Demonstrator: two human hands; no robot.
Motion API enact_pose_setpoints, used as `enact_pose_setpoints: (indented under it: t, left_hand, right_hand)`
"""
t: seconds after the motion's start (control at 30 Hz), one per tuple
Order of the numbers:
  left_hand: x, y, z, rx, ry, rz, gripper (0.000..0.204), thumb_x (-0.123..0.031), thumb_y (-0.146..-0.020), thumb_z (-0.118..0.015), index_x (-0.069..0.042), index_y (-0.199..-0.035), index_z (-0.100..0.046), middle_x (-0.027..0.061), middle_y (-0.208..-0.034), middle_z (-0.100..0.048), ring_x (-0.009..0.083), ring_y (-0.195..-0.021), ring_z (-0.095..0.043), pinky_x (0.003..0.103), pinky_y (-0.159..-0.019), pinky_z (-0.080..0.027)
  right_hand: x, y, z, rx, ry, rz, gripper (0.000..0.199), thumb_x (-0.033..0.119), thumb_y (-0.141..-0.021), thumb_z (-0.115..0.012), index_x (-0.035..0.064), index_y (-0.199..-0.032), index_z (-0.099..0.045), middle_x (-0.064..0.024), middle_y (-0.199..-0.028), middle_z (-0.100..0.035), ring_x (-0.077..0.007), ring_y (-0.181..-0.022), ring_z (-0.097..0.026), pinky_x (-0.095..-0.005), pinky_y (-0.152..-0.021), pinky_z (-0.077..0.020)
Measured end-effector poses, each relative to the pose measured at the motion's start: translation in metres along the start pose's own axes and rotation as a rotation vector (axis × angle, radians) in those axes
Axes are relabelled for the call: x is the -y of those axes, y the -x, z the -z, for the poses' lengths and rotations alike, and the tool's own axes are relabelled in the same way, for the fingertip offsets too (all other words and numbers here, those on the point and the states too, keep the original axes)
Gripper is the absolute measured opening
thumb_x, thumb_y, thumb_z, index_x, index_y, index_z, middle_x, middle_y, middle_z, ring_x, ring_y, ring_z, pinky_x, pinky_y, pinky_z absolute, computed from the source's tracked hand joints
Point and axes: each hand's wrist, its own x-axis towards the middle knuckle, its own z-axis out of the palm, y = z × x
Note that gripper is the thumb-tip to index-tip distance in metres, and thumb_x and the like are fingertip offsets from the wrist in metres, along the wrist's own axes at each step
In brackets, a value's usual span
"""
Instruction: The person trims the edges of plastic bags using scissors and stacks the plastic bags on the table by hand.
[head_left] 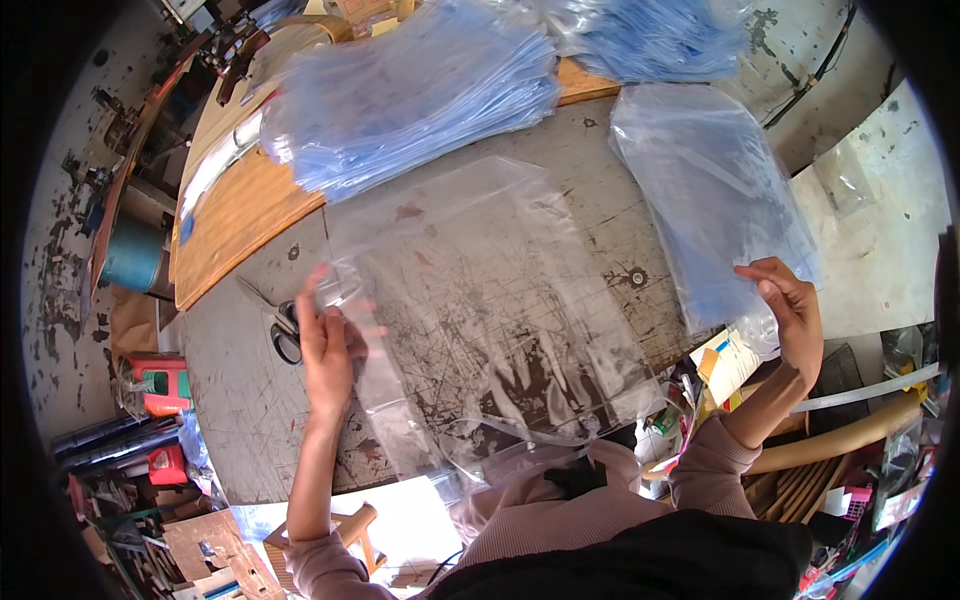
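A large clear plastic bag [480,290] lies spread over the worn grey tabletop, its near end reaching down to my body. My left hand [328,350] is at the bag's left edge with its fingers apart. Some of those fingertips show blurred through the film. Beside that hand lies a pair of scissors [285,330] with dark handles. My right hand [790,305] is over the near right part of a stack of bluish clear bags [705,190]. Its thumb and index finger are drawn together, and whether film is between them I cannot make out.
Two more piles of bluish bags, a wide one [420,100] and a smaller one [650,40], lie at the back. A wooden board [240,235] runs along the left. Below the table's right edge are a tan tube [840,440] and clutter. A wooden stool [355,535] stands near me.
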Motion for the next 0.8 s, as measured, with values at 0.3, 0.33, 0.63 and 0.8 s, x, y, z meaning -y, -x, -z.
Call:
enact_pose_setpoints:
  t: [0.3, 0.33, 0.63, 0.8]
  left_hand:
    - [0.006, -0.010, -0.002, 0.183, 0.274, 0.086, 0.044, -0.034, -0.095, -0.040, -0.001, -0.123, -0.048, 0.0091, -0.111, -0.058, 0.0159, -0.104, -0.055, 0.029, -0.087, -0.044]
    - [0.002, -0.011, -0.010, 0.167, 0.466, 0.101, 0.049, -0.039, -0.093, -0.044, 0.000, -0.121, -0.051, 0.0087, -0.110, -0.057, 0.0188, -0.103, -0.055, 0.031, -0.088, -0.044]
    - [0.003, -0.008, -0.001, 0.076, 0.205, 0.171, 0.066, -0.060, -0.087, -0.043, 0.001, -0.105, -0.060, 0.0116, -0.125, -0.051, 0.0235, -0.107, -0.052, 0.035, -0.094, -0.042]
    - [-0.002, -0.006, 0.048, 0.414, 0.328, 0.024, 0.051, -0.048, -0.092, -0.045, 0.000, -0.098, -0.062, 0.0163, -0.128, -0.048, 0.0292, -0.120, -0.044, 0.038, -0.099, -0.037]
  right_hand:
    - [0.061, 0.055, -0.139, 0.319, 0.063, 0.729, 0.038, 0.021, -0.081, -0.060, 0.0040, -0.114, -0.057, -0.0176, -0.123, -0.053, -0.0300, -0.114, -0.052, -0.0394, -0.095, -0.0425]
    - [0.073, 0.063, -0.155, 0.450, 0.100, 0.770, 0.047, 0.022, -0.079, -0.062, 0.0009, -0.120, -0.052, -0.0185, -0.128, -0.049, -0.0305, -0.119, -0.048, -0.0395, -0.096, -0.0413]
    - [0.028, 0.035, -0.072, -0.148, 0.539, 0.020, 0.055, 0.012, -0.077, -0.066, 0.0028, -0.127, -0.047, -0.0197, -0.133, -0.043, -0.0382, -0.124, -0.041, -0.0411, -0.101, -0.0356]
    - [-0.018, 0.035, -0.040, -0.002, 0.582, 0.106, 0.051, 0.003, -0.077, -0.061, 0.0017, -0.126, -0.047, -0.0196, -0.132, -0.044, -0.0380, -0.124, -0.039, -0.0414, -0.103, -0.0337]
